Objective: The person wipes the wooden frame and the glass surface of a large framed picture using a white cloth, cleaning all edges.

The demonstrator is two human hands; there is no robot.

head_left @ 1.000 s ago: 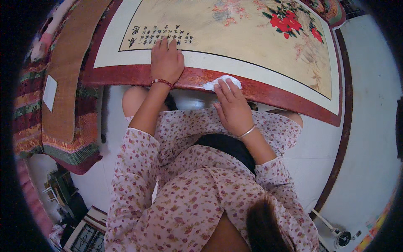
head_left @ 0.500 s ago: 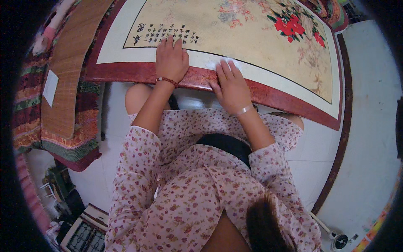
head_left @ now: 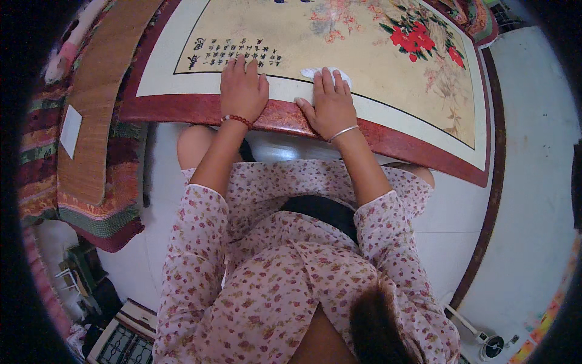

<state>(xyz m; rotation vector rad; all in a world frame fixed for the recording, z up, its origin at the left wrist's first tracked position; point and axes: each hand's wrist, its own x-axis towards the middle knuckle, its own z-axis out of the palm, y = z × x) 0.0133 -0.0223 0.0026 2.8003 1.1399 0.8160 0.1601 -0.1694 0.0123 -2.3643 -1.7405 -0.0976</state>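
Observation:
In front of me is a table (head_left: 285, 114) with a marbled red-brown rim. Its top carries a floral painting (head_left: 260, 24) with red blossoms, dark writing and a cream border. My left hand (head_left: 244, 91) lies flat near the writing at the painting's lower left, fingers stretched forward and nothing in it; a beaded bracelet circles that wrist. My right hand (head_left: 333, 109) presses a crumpled white tissue (head_left: 307, 73) against the tabletop beneath its fingers, over the painting's black line. Its thumb rests apart, by the red-brown rim. Part of the tissue is hidden under the fingers.
To the left, a brown woven mat (head_left: 91, 121) lies over a striped cloth (head_left: 42, 136), with a white card (head_left: 71, 131) on it. A pale wall (head_left: 527, 139) stands on the right. Low down at the right is a small fan-like device (head_left: 492, 346).
My right hand has slid forward with the tissue, which now shows more beyond the fingertips and crosses the black line. My left hand stays in about the same place.

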